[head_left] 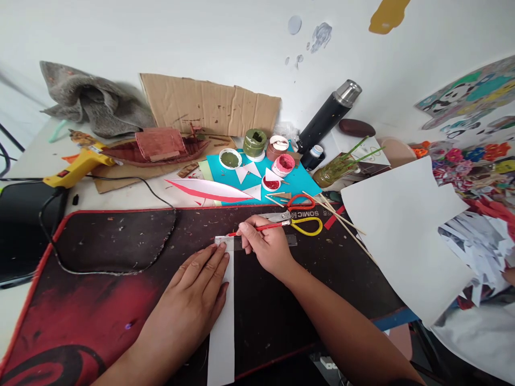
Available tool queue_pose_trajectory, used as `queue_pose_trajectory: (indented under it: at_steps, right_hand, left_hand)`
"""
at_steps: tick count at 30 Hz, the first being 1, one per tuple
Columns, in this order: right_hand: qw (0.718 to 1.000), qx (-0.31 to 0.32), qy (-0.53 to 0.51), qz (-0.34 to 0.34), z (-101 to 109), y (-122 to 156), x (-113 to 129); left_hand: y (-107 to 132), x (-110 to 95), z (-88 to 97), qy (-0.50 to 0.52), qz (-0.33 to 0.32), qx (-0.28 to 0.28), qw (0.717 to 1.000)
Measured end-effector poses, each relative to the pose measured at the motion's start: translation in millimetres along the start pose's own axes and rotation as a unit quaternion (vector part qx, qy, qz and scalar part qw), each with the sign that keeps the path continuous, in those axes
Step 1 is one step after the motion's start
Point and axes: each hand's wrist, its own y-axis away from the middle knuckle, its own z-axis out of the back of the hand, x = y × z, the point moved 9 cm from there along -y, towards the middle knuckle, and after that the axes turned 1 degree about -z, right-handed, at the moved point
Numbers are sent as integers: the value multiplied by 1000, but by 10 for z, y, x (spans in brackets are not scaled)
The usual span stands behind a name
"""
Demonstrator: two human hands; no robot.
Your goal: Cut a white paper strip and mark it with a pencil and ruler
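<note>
My left hand (196,294) lies flat with fingers stretched out, pressing down on a long white paper strip (222,343) that runs towards me on the dark desk mat (100,300). My right hand (265,245) is closed around a thin red paintbrush (263,227), its tip touching the far end of the strip. A clear ruler (292,240) lies under the right hand across the strip's end.
Scissors with red and yellow handles (306,214) lie just beyond the right hand, beside wooden skewers (341,222). Open paint pots (281,163) stand on blue paper. A yellow glue gun (78,166), a brown model boat (161,147), a black flask (330,115) and white sheets (402,236) surround the mat.
</note>
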Motion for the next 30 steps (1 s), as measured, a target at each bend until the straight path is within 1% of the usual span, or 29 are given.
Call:
queue_pose_trajectory:
  at_steps: [6,13,18,21,25,28,30]
  right_hand:
    - [1000,-1,3,3,-1,1,-16]
    - [999,-17,-51,9,40,4,0]
    - [997,-32,-57,29,69,21,19]
    - [997,-41,-45,56,83,48,53]
    - [994,-36,9,103,104,98,144]
    - [984,-27,58,165,154,161,259]
    - [971,-26,102,216,198,228,334]
  left_hand:
    - [19,8,-15,4,9,0,1000]
    - [33,6,-36,2,1,11,1000]
    - [53,19,-52,-5,3,6,1000]
    - [67,22,-68,-10,2,7,1000]
    - [79,10,-82,-15,-5,5,1000]
    - [89,8,-98,-22,-6,6,1000]
    - [97,8,-111,-26,-6,8,1000]
